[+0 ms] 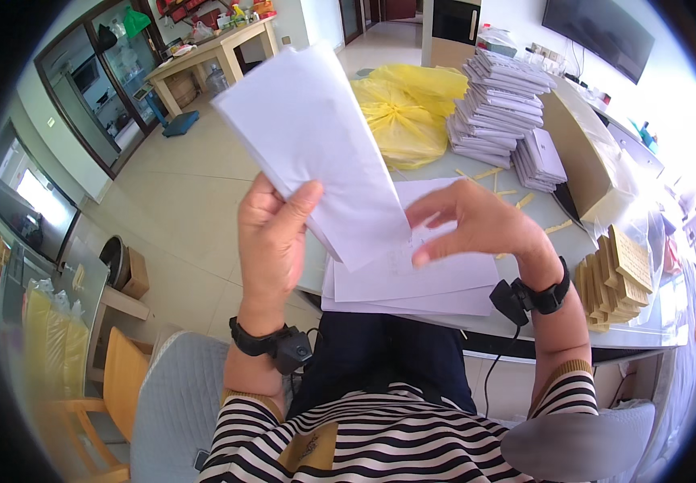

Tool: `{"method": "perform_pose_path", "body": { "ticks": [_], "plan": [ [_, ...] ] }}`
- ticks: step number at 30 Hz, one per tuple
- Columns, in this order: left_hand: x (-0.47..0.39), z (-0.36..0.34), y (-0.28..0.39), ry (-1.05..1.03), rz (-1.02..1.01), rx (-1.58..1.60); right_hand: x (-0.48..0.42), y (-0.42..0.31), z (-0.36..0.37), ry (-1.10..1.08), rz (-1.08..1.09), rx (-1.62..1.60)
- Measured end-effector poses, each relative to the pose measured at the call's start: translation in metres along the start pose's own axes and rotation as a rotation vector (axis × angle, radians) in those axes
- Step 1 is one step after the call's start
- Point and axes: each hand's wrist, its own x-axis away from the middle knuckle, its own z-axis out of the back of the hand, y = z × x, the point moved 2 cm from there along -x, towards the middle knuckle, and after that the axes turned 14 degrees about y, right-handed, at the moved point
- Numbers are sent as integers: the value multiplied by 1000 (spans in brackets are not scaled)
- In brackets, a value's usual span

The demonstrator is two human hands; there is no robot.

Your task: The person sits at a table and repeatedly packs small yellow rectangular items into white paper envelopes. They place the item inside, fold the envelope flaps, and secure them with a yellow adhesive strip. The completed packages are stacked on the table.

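Note:
My left hand [278, 232] grips a folded white paper packet [318, 139] by its left edge, thumb on top, raised above the table's near edge. My right hand [475, 223] has its fingers apart beside the packet's lower right corner; whether a fingertip touches it I cannot tell. Beneath both lie several white paper sheets [414, 290] with faint print, loosely stacked. Farther back on the table, folded paper bundles [499, 108] form a tall stack, with a lower stack of bundles [540, 160] beside it.
A tied yellow plastic bag [405, 118] sits behind the sheets. Yellowish strips [523, 200] lie on the grey tabletop [475, 172]. Stacked brown paper bundles [614, 281] stand at the right, near a long cardboard box [596, 157]. A wooden chair [124, 383] is at the lower left.

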Motion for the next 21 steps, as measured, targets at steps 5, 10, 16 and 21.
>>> {"method": "perform_pose_path", "body": {
  "ticks": [5,10,16,21],
  "plan": [
    [10,-15,-16,-33,132,-3,-5,-9,-11,166,-167,-173],
    [10,-28,-18,12,272,66,-2,-1,-17,266,-151,-347],
    [16,-17,-36,-169,275,-331,2,-7,-10,376,-100,-452],
    [10,13,-23,-538,357,-903,1,-15,7,421,-118,-497]
  ]
}}
